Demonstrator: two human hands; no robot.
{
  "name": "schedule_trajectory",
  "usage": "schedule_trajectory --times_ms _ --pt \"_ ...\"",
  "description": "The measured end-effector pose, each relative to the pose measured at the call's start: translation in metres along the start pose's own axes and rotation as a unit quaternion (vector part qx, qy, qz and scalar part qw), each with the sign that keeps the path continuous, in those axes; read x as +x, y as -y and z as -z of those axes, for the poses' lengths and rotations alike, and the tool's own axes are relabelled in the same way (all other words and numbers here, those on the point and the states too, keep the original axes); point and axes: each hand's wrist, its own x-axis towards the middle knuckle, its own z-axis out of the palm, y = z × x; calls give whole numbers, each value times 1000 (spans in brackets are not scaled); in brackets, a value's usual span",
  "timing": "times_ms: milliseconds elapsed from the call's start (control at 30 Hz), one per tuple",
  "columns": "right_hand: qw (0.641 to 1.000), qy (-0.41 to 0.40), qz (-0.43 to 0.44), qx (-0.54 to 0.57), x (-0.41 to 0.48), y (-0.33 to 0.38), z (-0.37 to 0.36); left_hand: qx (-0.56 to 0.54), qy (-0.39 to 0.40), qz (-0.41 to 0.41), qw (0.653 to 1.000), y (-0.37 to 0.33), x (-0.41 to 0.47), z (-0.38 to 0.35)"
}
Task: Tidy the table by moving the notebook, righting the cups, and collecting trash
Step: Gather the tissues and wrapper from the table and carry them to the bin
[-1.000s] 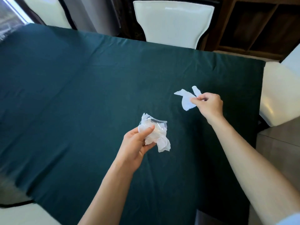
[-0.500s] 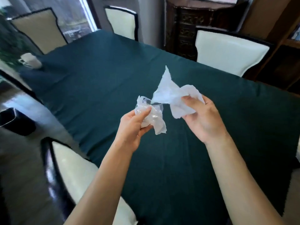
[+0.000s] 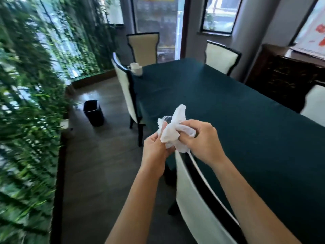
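Both hands meet over the table's near left edge around a bundle of trash. My right hand (image 3: pixel 204 140) grips a crumpled white tissue (image 3: pixel 175 127). My left hand (image 3: pixel 154 150) holds a clear plastic wrapper (image 3: pixel 162 121), mostly hidden behind the tissue. Two white cups (image 3: pixel 136 68) stand stacked or close together at the far left corner of the dark green table (image 3: pixel 237 111). No notebook shows in view.
A black waste bin (image 3: pixel 93 112) stands on the floor to the left of the table. Cream chairs with dark frames line the table: one just below my hands (image 3: pixel 198 199), one further along (image 3: pixel 125 92). A plant wall fills the left; a dark cabinet (image 3: pixel 284 74) stands right.
My right hand lifted the tissue off the table and brought it to the wrapper in my left hand. My view swung left, so the bin and the plant wall came into sight.
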Motion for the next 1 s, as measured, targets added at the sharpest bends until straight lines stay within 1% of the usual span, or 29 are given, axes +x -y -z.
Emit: schedule_trajectory --times_ms 100,233,300,433,567,667,733,800,900,1000 --pt "998 14 42 -47 15 21 -65 -37 -26 -3 999 -29 -2 63" --pt "996 55 44 -58 40 35 -136 -24 -34 -22 999 -55 0 133" --pt "995 75 40 -48 55 37 -162 -26 -41 -32 998 -62 7 158" --pt "990 144 6 7 91 32 -212 -35 -69 -37 996 -72 37 204" --pt "967 213 -59 129 142 15 -259 -41 -103 -42 993 -79 93 247" --pt "941 260 -114 182 194 1 -291 -48 -125 -44 990 -93 149 270" --pt "925 293 -106 216 236 -9 -312 -32 -143 -40 988 -106 194 283" --pt "919 292 -106 243 277 -13 -330 -8 -168 -38 985 -117 236 295" --pt "924 271 -122 242 342 -13 -360 11 -208 -35 977 -136 296 316" --pt "916 298 -118 240 399 -8 -393 -4 -233 -38 972 -156 343 341"
